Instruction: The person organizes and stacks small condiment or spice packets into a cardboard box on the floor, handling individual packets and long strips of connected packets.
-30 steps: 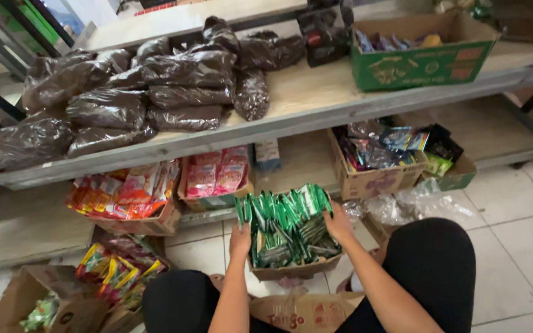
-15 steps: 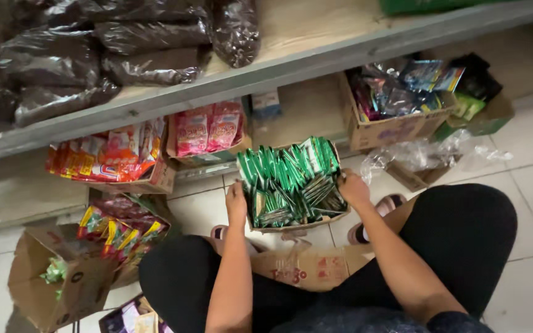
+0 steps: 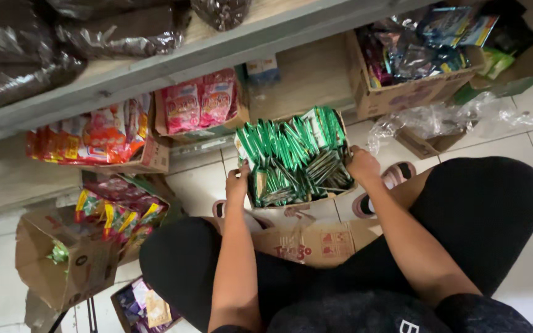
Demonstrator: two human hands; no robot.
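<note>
An open cardboard box (image 3: 291, 206) packed with several green sachets (image 3: 294, 157) sits on the tiled floor between my knees. My left hand (image 3: 237, 183) grips the box's left side. At the opposite side, my right hand (image 3: 363, 165) clasps the right rim. I squat over it in black trousers and pink sandals. A flattened brown box (image 3: 316, 242) lies under the near edge of the green-sachet box.
A wooden shelf (image 3: 155, 65) with dark plastic bags runs across the top. Under it stand boxes of pink packets (image 3: 200, 106), red-orange packets (image 3: 94, 139) and mixed snacks (image 3: 408, 68). More cartons (image 3: 75, 259) sit at my left, clear plastic (image 3: 439, 120) at the right.
The view has tilted down and closer, so the upper shelf has slid out of frame. Both hands stay on the box of green sachets, which sits nearer my knees.
</note>
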